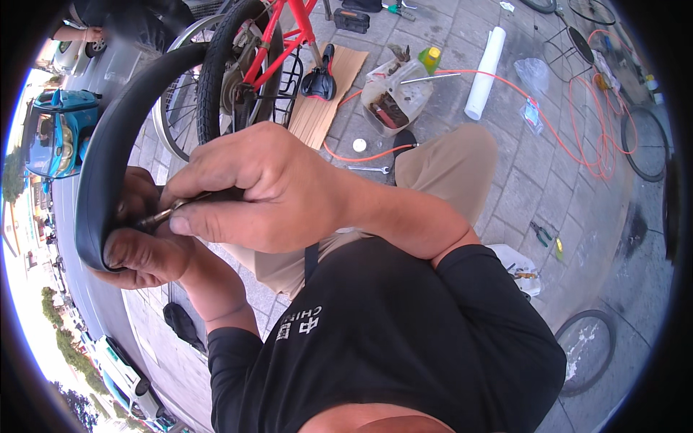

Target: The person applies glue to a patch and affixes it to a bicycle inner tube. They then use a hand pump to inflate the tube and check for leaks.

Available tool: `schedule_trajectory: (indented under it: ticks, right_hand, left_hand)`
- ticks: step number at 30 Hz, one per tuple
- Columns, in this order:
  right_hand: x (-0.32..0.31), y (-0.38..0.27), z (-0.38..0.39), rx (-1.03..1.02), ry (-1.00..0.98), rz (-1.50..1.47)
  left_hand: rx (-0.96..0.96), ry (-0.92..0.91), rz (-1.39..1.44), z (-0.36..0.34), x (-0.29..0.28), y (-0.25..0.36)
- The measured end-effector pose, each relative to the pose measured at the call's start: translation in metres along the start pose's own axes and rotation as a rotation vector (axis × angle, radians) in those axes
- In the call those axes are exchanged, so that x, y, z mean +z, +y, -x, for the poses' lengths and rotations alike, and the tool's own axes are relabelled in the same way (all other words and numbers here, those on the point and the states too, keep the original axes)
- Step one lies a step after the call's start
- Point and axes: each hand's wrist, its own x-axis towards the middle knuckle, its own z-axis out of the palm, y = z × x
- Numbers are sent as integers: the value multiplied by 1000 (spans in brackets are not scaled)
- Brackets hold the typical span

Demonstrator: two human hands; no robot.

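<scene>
A thick, smooth black inner tube (101, 166) arcs up at the left, with its upper end close to the bicycle's wheel. My left hand (148, 260) is closed around its lower end, thumb and fingers pressed against it. Right beside it, my right hand (267, 191) pinches a slim metal stem (160, 216) between thumb and fingers. The stem's tip meets the inner side of the tube by my left thumb. Shadow and fingers hide where exactly the two join.
Ahead stands a red bicycle (303, 29) with a treaded tyre (211, 94). Cardboard (336, 94), a saddle (317, 84), a cut plastic container (404, 94), a wrench (368, 169) and an orange hose (505, 83) lie on the paving. A person's hand (92, 35) shows far left.
</scene>
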Motion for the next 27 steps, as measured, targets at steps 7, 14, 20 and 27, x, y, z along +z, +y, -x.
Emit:
schedule_trajectory:
  ticks: [7, 14, 20, 27]
  right_hand:
    - [-2, 3, -6, -82, 6, 51]
    - [-5, 6, -9, -139, 5, 72]
    - [-20, -4, -4, 7, -78, 138]
    - [-212, 26, 51, 621, 59, 993]
  left_hand:
    - [-31, 102, -162, -1, 12, 3]
    - [-25, 159, -145, 0, 13, -1]
    - [59, -67, 33, -1, -8, -15]
    - [-73, -215, 81, 0, -26, -30]
